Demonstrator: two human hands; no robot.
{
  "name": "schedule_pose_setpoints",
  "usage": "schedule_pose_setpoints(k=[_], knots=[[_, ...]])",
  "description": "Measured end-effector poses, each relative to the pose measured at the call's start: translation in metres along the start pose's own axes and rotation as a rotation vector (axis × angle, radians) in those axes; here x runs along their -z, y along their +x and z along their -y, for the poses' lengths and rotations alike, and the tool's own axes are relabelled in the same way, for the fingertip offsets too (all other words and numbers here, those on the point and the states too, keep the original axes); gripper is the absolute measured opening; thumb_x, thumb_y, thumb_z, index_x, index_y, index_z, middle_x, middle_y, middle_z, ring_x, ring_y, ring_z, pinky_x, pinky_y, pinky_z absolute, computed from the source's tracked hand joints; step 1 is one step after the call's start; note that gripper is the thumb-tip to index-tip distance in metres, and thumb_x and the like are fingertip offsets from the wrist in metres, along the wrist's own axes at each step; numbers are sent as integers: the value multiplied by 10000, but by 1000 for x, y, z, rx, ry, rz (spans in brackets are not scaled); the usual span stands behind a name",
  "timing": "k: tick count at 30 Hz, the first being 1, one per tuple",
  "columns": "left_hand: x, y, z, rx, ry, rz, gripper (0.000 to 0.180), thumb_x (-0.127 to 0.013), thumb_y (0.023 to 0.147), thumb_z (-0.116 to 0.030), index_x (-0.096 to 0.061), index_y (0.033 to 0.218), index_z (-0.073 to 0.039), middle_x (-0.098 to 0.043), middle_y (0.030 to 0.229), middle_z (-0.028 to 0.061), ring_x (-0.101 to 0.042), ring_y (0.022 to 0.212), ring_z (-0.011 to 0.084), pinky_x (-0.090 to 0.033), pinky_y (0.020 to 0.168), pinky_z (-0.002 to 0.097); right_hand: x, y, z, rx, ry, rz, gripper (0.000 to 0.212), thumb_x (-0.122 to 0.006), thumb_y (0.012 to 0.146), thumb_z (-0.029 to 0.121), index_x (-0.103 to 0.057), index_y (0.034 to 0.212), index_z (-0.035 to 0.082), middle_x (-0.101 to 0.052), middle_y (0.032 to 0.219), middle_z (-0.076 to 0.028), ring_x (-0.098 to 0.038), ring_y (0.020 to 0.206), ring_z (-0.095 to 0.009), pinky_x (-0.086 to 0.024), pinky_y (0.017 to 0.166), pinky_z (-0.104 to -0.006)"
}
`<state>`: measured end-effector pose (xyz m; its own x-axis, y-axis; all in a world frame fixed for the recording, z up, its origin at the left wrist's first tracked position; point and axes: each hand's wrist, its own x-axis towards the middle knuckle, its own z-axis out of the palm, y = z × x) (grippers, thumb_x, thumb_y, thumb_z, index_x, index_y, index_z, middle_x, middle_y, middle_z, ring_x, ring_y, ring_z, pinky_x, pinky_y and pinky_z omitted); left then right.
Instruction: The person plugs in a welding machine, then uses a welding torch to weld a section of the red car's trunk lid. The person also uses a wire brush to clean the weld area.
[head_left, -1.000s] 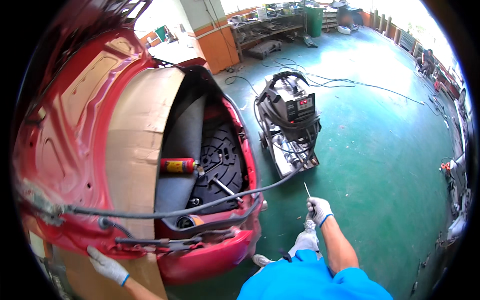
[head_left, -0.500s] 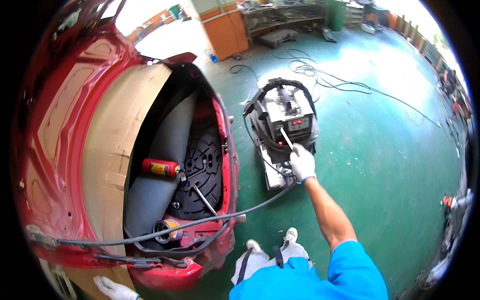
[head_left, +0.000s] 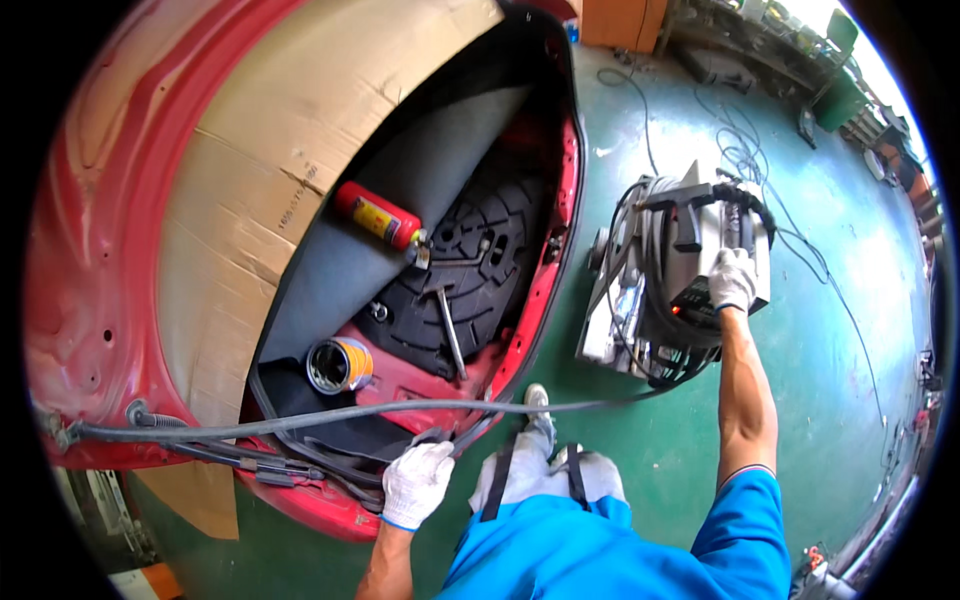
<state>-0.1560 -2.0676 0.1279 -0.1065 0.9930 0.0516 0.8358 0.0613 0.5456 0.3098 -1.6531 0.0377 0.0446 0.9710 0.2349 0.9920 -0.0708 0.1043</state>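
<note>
My gloved right hand is closed at the near end of the dark top handle on a boxy white-and-black machine that looks like a welder. A black gun-shaped tool and coiled cables sit on its top and side. My gloved left hand rests at the near corner of the red car's open trunk, against the black rubber edge; its fingertips are hidden. A thick grey cable stretches across the trunk opening toward the machine.
Inside the trunk lie a red fire extinguisher, an open tin, a T-shaped metal tool and a grey mat. Cardboard lines the raised lid at left. Thin cables trail over the green floor.
My left hand has come from beyond the lid's lower edge to the trunk corner. My right hand has shifted from the machine's front to its top; the pale strip it held is out of sight.
</note>
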Motion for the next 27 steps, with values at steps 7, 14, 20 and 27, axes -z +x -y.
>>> schedule_pose_setpoints(k=[7,14,20,27], knots=[[-7,11,11,15,141,130,228,-747,841,-178,-722,1052,-95,-698,887,112,-681,784,322,-548,682,449,38,-66,14,-22,567,-383,278,-696,862,34,-721,1138,62,-715,1084,-157,-690,1038,-333,-543,939,-400],[-27,28,7,213,3,127,215,-713,880,-168,-730,1049,-35,-722,931,150,-700,848,359,-568,763,441,-18,-248,-24,-374,737,388,249,-669,894,160,-757,1105,60,-756,1094,-162,-727,1043,-296,-553,944,-372],[-79,77,-54,70,-202,229,208,-724,882,-132,-729,1065,-36,-733,966,167,-719,900,357,-571,810,412,-32,-270,-47,-656,1076,604,291,-676,900,137,-730,1140,-18,-764,991,-150,-721,824,-215,-574,762,-320],[-150,159,-149,48,-291,249,243,-688,928,-149,-723,1124,-10,-737,1019,166,-736,943,288,-568,843,366,60,-41,27,-108,912,70,503,-735,874,321,-645,1268,23,-708,1116,-220,-683,1057,-377,-539,904,-428]])
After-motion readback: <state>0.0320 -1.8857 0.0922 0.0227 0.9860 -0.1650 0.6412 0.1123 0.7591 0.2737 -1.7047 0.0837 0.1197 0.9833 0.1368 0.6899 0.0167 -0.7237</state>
